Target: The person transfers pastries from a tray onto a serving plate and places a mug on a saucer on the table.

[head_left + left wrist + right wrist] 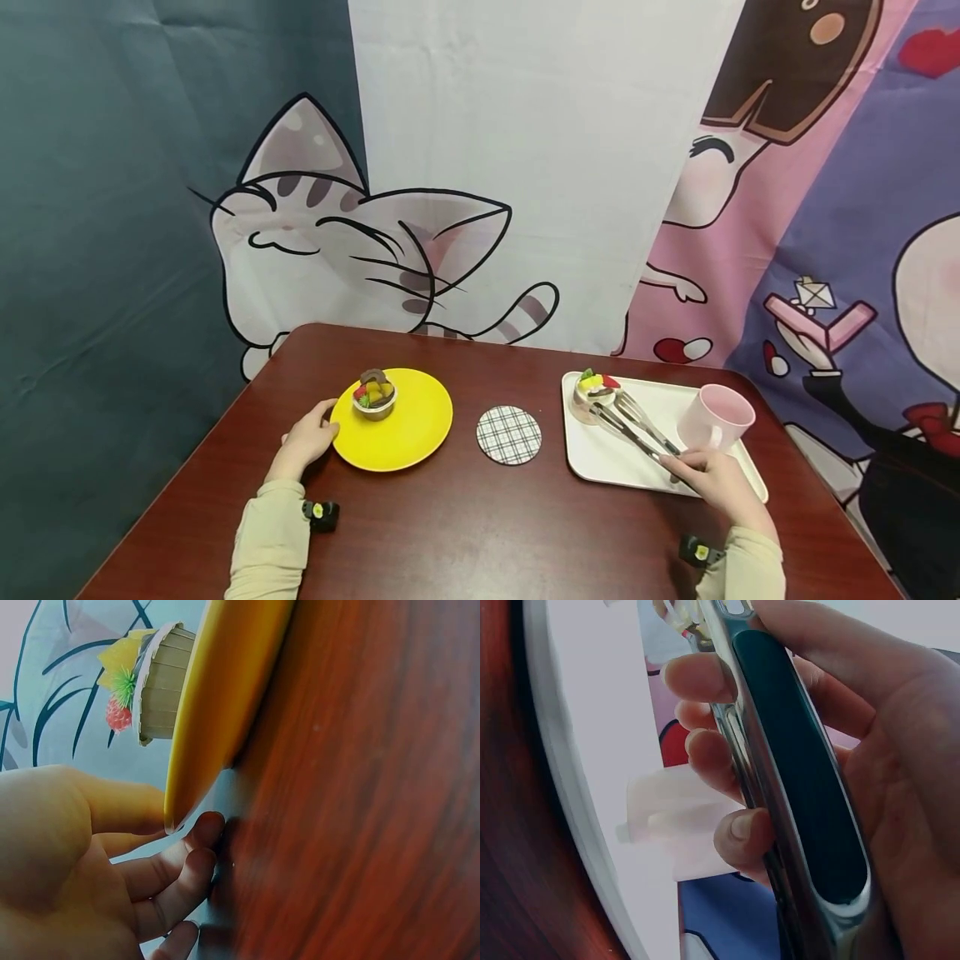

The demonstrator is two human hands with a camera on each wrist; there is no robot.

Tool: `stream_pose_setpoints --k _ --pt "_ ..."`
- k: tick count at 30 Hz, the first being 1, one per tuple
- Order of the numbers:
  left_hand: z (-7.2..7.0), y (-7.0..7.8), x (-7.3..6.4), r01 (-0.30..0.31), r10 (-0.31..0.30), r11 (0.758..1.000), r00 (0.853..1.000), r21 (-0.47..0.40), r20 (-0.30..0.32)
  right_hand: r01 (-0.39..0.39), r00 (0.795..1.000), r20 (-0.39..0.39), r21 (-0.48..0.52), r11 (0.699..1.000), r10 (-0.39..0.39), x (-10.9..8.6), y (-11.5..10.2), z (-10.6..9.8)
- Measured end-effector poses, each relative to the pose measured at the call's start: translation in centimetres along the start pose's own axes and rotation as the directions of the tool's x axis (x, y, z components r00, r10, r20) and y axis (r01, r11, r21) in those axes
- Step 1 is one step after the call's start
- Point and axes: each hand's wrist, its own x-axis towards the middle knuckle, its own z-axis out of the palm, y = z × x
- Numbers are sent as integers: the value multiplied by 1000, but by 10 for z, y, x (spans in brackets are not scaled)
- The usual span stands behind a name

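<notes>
My left hand (306, 439) is at the left rim of a yellow plate (411, 435). In the left wrist view its thumb lies on the rim and its fingers curl beneath, pinching the plate's edge. A fruit-topped toy cupcake (374, 402) with a brown piece on top stands on that plate. My right hand (718, 485) grips metal tongs (632, 435) with dark handle inlays (802, 772). Their spread tips reach a second fruit-topped cupcake (588, 392) at the left end of a white tray (600, 467), overlapping it in the head view.
A pink mug (716, 414) stands on the tray's right side, close to my right hand. Between plate and tray lies a round checked coaster (508, 435). The dark red wooden table (465, 517) ends at a printed cloth backdrop (540, 125).
</notes>
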Motion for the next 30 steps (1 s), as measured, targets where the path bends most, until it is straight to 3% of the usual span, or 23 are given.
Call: stream_pose_setpoints --k 16,30 --pt "-1 0 -1 -12 12 1000 1000 9 4 18 998 -57 -19 1000 -19 15 3 24" --pt "-2 2 -3 -21 21 1000 1000 24 -2 -56 997 -64 -54 997 53 27 -10 38"
